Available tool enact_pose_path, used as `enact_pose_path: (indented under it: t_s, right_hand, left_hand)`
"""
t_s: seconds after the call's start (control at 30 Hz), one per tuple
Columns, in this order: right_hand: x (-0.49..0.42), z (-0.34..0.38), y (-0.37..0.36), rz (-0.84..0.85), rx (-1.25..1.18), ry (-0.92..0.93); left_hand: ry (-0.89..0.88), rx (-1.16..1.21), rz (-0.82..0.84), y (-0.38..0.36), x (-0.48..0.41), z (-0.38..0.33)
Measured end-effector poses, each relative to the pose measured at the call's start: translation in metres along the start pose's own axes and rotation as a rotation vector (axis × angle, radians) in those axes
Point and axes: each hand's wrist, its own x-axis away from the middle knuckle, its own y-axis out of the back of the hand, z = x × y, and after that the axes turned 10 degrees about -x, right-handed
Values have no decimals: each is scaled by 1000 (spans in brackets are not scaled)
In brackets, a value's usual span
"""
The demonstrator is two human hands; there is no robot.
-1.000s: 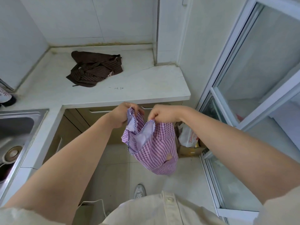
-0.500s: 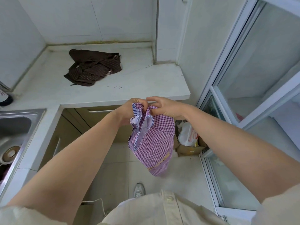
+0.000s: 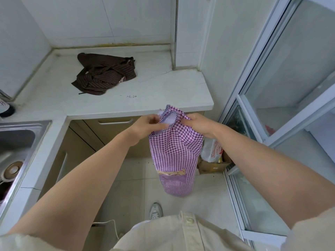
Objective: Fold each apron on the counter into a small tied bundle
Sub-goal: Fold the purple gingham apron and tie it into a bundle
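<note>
Fingers (image 3: 157,126) of our left hand (image 3: 145,126) and right hand (image 3: 198,124) are curled tight on the top edge of the purple checked apron (image 3: 174,153), which hangs in front of the counter (image 3: 163,95) edge. Brown striped apron (image 3: 105,75) sits crumpled further back on the counter.

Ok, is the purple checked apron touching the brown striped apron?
Apart. The head view shows the purple checked apron hanging from the left hand and right hand in front of the counter, with bare counter before the brown striped apron.
</note>
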Motion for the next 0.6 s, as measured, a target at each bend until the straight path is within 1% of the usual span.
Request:
enact_pose_path:
  t_s: [0.07, 0.17, 0.23, 0.37, 0.47, 0.53, 0.6]
  right_hand:
    - [-2, -5, 2, 34, 13, -38]
    - [-2, -9, 3, 93, 45, -81]
    - [-1, -10, 5, 112, 57, -82]
    - [6, -11, 9, 110, 84, -42]
    - [7, -16, 15, 33, 139, 0]
    - [5, -22, 22, -55, 191, -17]
    - [0, -28, 29, -157, 235, -60]
  left_hand:
    - [0, -68, 1, -8, -1, 0]
    - [2, 35, -27, -16, -1, -2]
    - [4, 81, -14, -18, -3, -2]
    - [-1, 22, -4, -19, -8, 6]
    - [-11, -175, -28, -17, -9, 12]
    - [67, -387, -53, -12, -8, 19]
    - [198, -587, -100, -5, -5, 33]
